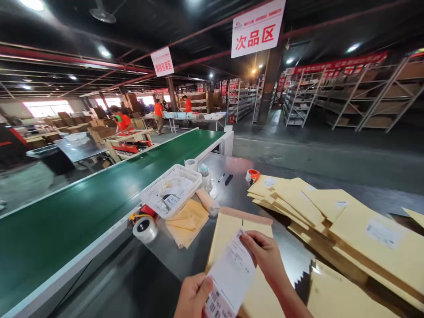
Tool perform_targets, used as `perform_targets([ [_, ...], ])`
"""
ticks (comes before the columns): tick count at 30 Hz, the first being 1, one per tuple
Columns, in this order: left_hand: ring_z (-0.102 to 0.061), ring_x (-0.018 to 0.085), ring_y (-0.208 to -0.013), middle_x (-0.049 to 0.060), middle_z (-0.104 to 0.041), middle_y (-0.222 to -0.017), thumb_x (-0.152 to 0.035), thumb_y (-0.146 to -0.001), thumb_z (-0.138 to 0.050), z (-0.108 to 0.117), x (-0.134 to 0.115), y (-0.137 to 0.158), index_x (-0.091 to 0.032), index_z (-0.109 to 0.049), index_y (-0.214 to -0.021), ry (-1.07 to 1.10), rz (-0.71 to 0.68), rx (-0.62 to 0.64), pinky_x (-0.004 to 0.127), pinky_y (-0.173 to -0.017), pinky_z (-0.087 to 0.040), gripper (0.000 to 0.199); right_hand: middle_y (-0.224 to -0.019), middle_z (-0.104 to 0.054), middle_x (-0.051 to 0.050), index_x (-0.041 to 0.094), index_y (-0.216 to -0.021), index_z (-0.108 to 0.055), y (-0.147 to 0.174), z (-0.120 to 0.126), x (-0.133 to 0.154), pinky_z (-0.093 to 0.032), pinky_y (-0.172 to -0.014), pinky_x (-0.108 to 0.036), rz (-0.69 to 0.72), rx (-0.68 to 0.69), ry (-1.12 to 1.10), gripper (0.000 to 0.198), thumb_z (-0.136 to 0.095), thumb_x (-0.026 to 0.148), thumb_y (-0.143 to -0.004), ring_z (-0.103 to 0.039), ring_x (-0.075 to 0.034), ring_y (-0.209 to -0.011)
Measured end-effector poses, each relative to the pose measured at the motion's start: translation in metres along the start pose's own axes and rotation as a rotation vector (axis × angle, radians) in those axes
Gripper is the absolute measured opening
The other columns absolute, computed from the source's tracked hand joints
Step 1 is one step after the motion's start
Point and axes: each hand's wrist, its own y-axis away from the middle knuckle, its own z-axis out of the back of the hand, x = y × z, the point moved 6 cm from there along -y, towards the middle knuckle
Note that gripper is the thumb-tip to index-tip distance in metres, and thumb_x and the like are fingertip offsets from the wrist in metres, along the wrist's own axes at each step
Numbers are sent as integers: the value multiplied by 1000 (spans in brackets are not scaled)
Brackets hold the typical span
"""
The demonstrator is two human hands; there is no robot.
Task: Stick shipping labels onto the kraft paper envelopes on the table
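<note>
Green conveyor [99,207] along the left; steel table [238,194] beside it, carrying a fanned stack of yellow mailers [331,216] at right, a white basket [172,190] and tape roll [145,229] at left. One mailer [228,225] lies nearest, under the hands. Label [232,274] held over it: left hand [192,296] pinches its lower edge, right hand [265,256] grips its upper right edge.

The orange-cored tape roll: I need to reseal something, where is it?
In the head view, the orange-cored tape roll stands on the grey metal table, far side, just left of the fanned yellow padded envelopes, right of the black marker.
</note>
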Motion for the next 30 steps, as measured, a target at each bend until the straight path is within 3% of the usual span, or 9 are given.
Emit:
perform_targets([
  [13, -24, 7, -46, -6, -29, -44, -77, -66, -59, -8, -21, 12, -21, -31, -49, 21, -28, -70, 27, -50, -14, 64, -51, -60, 0, 18, -64, -72, 8, 5, 1, -32, -34, -24, -66, 30, -130, 43, -76, 60, -60, -45, -11, -40],
  [17, -25, 8, -48, -8, -27, -48, -79, -60, -62, 25, -25, 14, -22, -32, -51, 97, 6, -271, 24, -48, -20, 65, -54, -63, 1, 19, -66, -72, -2, 58, 0, -39, -42, -24, -35, -334, -331, 44, -83, 58, -50, -49, -12, -48],
  [19, -28, 10, -50, -7, -30, -50, -74, -65, -63, 42, -33, 11, -21, -37, -51, 37, -14, -294, 24, -48, -25, 61, -57, -64, 0, 20, -68, -72, -4, 82, 0, -40, -45, -25, -15, -451, -309, 44, -83, 58, -48, -50, -13, -50],
  [21, -42, 14, -59, -1, -46, -58, -68, -73, -59, 41, -48, 5, -19, -51, -51, -103, -119, -148, 25, -56, -36, 55, -56, -64, 0, 19, -66, -72, -6, 79, 1, -37, -43, -26, -26, -327, -129, 43, -81, 59, -52, -49, -13, -49],
  [23, -53, 20, -80, 7, -60, -78, -64, -78, -56, 22, -58, 1, -18, -66, -57, -217, -192, 101, 28, -72, -42, 52, -56, -64, -2, 19, -63, -73, -3, 51, 1, -36, -43, -26, -42, -83, 27, 42, -76, 60, -56, -50, -14, -50],
  [24, -54, 22, -85, 9, -62, -83, -64, -78, -55, 9, -58, 0, -17, -70, -60, -248, -183, 225, 29, -75, -41, 53, -56, -64, -2, 19, -62, -72, 0, 34, -1, -36, -44, -26, -50, 23, 60, 43, -74, 62, -58, -51, -15, -50],
  [26, -51, 19, -72, 7, -59, -72, -69, -75, -55, -12, -48, -2, -16, -72, -60, -258, -77, 395, 28, -65, -37, 57, -56, -64, -2, 19, -60, -71, 6, 5, -5, -37, -45, -27, -49, 145, 83, 43, -71, 63, -60, -51, -15, -51],
  [28, -37, 12, -54, 0, -48, -55, -73, -71, -57, -18, -33, -11, -14, -68, -55, -240, 21, 413, 27, -54, -24, 61, -56, -63, -1, 20, -63, -71, 9, -10, -9, -38, -46, -27, -39, 168, 86, 44, -70, 63, -61, -50, -14, -50],
  [30, -28, 9, -49, -4, -38, -47, -72, -64, -64, 0, -23, -32, -14, -61, -48, -214, 30, 257, 27, -52, -17, 60, -56, -61, 0, 20, -74, -73, 8, -6, -15, -37, -46, -26, -33, 120, 85, 47, -67, 66, -63, -47, -13, -49],
])
